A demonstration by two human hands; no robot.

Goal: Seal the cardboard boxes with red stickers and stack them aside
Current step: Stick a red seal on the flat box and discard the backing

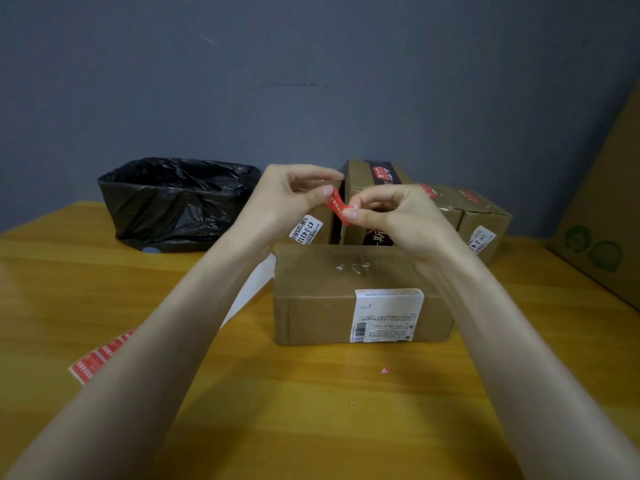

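A closed cardboard box [329,289] with a white shipping label lies on the wooden table right in front of me. Above its far edge, my left hand [287,199] and my right hand [398,216] pinch the two ends of one small red sticker [337,206] between thumbs and forefingers. Behind the hands stand more cardboard boxes [374,181], some bearing red stickers on top [485,216]. A strip of red stickers [93,360] lies on the table at the left, partly hidden under my left forearm.
A bin lined with a black plastic bag [173,202] stands at the back left against the grey wall. A large cardboard sheet [602,220] leans at the right. White backing paper [252,282] lies left of the near box. A red scrap [384,370] lies in front.
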